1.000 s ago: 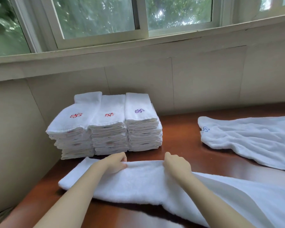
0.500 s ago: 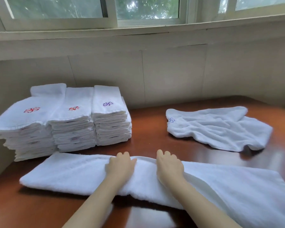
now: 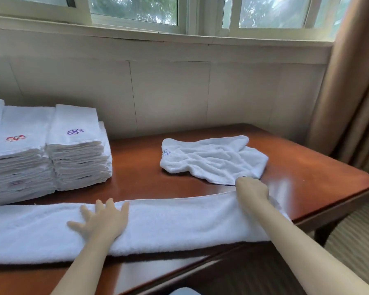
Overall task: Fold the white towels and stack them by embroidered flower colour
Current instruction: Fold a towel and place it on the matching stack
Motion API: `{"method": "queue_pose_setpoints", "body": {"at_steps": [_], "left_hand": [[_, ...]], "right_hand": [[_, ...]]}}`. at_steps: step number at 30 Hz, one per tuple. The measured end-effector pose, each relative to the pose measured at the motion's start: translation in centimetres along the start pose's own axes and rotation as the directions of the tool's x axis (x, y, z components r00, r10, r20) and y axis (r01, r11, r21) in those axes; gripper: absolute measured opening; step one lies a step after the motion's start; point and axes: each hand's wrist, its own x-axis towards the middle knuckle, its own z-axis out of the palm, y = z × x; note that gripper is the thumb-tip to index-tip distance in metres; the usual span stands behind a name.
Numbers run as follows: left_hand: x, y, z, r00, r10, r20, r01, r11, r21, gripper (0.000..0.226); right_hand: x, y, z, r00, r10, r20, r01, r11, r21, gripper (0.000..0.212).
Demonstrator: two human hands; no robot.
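Purple-flower stack: folded white towels, piled behind the long towel at its left part, close to its far edge.
Red-flower stack: touching the purple one's left side, also behind the long towel.
Crumpled towel: unfolded, blue flower at its left corner, lying behind the long towel's right part; its near corner meets the right hand.
Long towel: a folded strip running left to right along the near edge of the table.
Left hand: flat on the long towel's middle-left, fingers spread wide.
Right hand: at the long towel's far right corner, fingers curled over the edge and gripping it; fingertips hidden.
Change: half a second ago both hands sat close together at the strip's middle; now they are well apart, the right gone out to the end.
Surface: glossy reddish wood, its right corner just past the long towel's end.
Room: cream panelled wall and window beyond the long towel, brown curtain to its right.
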Motion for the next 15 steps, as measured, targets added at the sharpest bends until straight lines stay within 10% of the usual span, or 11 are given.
{"method": "queue_pose_setpoints", "body": {"at_steps": [10, 15], "left_hand": [[0.8, -2.2, -1.1, 0.982, -0.179, -0.054, 0.179, 0.984, -0.005, 0.064], [0.6, 0.0, -1.0, 0.988, -0.002, -0.154, -0.006, 0.999, -0.045, 0.038]], "right_hand": [[3.6, 0.2, 4.2, 0.990, -0.075, -0.119, 0.084, 0.993, 0.080, 0.033], [4.7, -0.1, 4.3, 0.981, -0.021, -0.192, 0.036, 0.996, 0.076, 0.021]]}}
